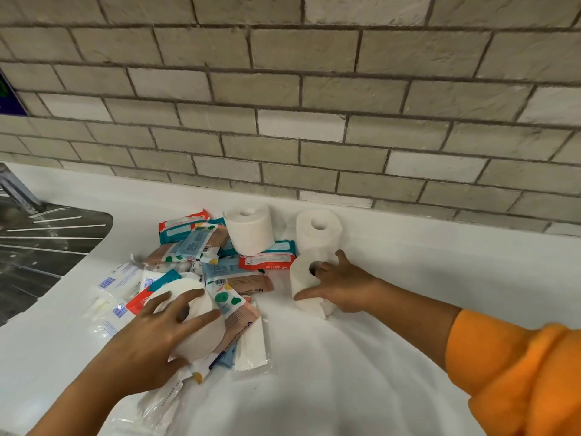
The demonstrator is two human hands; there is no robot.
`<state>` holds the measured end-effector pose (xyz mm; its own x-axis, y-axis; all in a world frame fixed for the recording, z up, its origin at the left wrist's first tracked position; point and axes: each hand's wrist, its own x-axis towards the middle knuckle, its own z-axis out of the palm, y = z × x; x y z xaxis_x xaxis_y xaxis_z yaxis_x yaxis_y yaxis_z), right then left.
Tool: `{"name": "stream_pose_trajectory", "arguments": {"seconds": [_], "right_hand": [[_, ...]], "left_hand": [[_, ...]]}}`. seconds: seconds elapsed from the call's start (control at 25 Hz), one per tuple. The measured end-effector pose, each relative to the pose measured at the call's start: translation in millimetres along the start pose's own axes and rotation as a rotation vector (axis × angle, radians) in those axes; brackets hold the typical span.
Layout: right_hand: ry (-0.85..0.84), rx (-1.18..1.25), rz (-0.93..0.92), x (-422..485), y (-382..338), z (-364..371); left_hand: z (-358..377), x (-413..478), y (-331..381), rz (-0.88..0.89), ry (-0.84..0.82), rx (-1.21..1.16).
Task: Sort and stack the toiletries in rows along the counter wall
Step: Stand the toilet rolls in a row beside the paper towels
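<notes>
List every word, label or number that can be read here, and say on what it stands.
"WIPES": upside down on the orange-and-teal pack.
Print and barcodes on the other packs: too blurred to read.
Toilet rolls: no text visible.

the red-edged pack (267, 261) reads "wipes" upside down; other print is illegible.

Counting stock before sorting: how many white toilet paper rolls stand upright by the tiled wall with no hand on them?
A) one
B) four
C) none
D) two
D: the left upright white toilet paper roll and the right upright white toilet paper roll stand free by the wall; the left hand grips a third roll, the right hand a tipped fourth roll.
</notes>
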<state>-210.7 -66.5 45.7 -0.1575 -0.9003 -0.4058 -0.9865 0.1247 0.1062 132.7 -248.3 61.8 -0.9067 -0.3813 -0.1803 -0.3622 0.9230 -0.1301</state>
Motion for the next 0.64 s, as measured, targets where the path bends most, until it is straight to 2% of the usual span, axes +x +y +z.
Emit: {"name": "stream_pose_trajectory", "arguments": {"seconds": [0.12,0.24,0.4,0.52,0.64], "right_hand": [[0.016,-0.022,-0.028,2.7,-1.2,1.1],[0.018,0.07,-0.012,-1.0,-1.4,0.3],[0.034,0.195,0.026,-22.6,4.2,-8.4],[0.051,0.393,0.076,-46.2,10.8,-12.9],[0.079,0.697,0.153,-69.7,21.5,-5.4]], "left_hand": [[6.7,3.6,-0.4,-0.004,0.03,0.087],[13.6,4.2,-1.2,-0.032,0.052,-0.039],[3.7,7.3,6.6,-0.068,0.235,-0.246],[-13.6,13.2,20.0,-0.13,0.387,-0.371],[-30.0,23.1,43.0,-0.162,0.502,-0.531]]}}
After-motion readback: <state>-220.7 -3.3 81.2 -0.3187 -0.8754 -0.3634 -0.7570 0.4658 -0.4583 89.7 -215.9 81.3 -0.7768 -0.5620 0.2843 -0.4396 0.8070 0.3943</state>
